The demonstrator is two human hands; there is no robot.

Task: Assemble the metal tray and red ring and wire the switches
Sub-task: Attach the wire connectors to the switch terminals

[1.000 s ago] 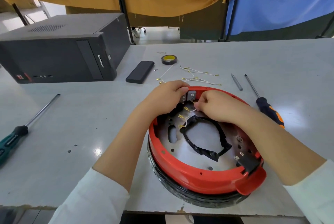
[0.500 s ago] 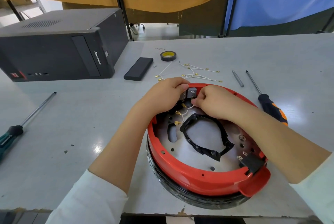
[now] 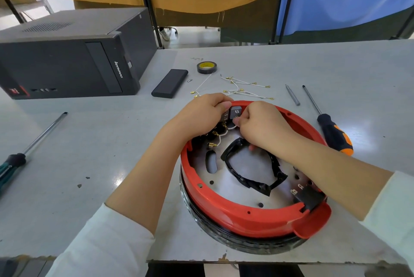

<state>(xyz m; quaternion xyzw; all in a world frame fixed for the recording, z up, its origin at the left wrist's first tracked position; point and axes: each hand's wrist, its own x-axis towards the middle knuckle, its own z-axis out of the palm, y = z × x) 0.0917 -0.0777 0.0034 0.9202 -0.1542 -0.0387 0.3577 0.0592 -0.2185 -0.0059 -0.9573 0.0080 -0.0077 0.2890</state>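
A red ring [image 3: 237,214] sits around a round metal tray [image 3: 235,183] with a black-edged cutout, near the table's front edge. Two grey switches [image 3: 235,111] stand at the ring's far rim. My left hand [image 3: 201,115] grips the left switch with curled fingers. My right hand [image 3: 259,126] pinches a white wire [image 3: 230,128] just below the right switch. More white wires with brass terminals [image 3: 214,142] hang under the switches. Another black switch [image 3: 308,195] sits at the ring's near right.
Loose white wires [image 3: 244,87] lie behind the ring, with a tape roll [image 3: 206,67] and a black flat box [image 3: 169,83]. An orange-handled screwdriver [image 3: 329,129] and a metal bit [image 3: 292,95] lie right. A green screwdriver [image 3: 24,153] lies left, a computer case [image 3: 67,57] behind it.
My right hand has moved up closer to the right switch with the wire. The left hand stays on the left switch. The view has shifted slightly.
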